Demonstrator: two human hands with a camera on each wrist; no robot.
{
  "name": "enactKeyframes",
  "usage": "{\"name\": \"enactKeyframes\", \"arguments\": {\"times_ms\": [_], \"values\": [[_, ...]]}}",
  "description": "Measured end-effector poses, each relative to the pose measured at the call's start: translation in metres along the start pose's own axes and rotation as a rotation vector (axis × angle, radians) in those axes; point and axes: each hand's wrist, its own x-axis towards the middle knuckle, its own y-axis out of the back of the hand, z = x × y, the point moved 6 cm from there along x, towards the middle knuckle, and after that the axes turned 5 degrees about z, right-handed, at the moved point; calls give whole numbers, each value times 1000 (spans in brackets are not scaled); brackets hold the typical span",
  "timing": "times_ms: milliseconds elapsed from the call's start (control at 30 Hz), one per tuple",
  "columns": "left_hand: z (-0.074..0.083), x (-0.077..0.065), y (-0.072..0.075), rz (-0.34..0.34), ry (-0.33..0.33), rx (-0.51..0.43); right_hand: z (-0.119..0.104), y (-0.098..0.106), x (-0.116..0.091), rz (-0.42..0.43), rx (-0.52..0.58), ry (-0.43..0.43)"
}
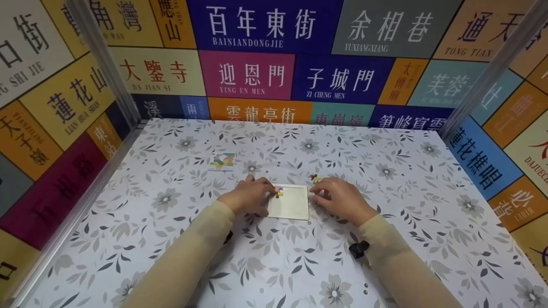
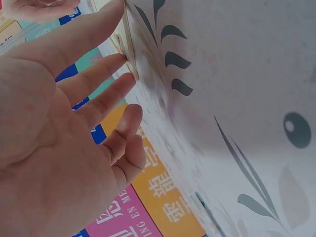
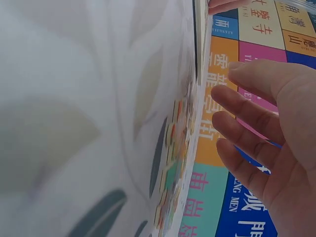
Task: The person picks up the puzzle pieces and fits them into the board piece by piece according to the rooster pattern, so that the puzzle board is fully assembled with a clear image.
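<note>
In the head view a shallow white puzzle tray (image 1: 295, 207) lies flat on the table, with a small colourful jigsaw piece (image 1: 280, 191) in its upper left corner. My left hand (image 1: 248, 196) rests at the tray's left side, forefinger at that piece and thumb by the lower left corner. The left wrist view shows its fingertips along the tray's edge (image 2: 131, 49). My right hand (image 1: 342, 200) is just right of the tray, fingers loosely bent, nothing between them. Loose jigsaw pieces (image 3: 173, 168) lie on the table near it, mostly hidden behind it in the head view.
A small square picture card (image 1: 222, 161) lies behind and left of the tray. The table (image 1: 334, 273) has a flowered white cover. Panels with street names (image 1: 257, 25) stand at the back and both sides, with clear posts at the corners.
</note>
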Motion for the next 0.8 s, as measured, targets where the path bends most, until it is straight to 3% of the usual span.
{"name": "enactKeyframes", "arguments": {"times_ms": [333, 800], "values": [[-2, 0, 1, -11, 28, -8, 14, 9, -11, -19, 6, -25], [-2, -1, -3, -7, -19, -35, 27, 18, -23, -97, -16, 6]]}}
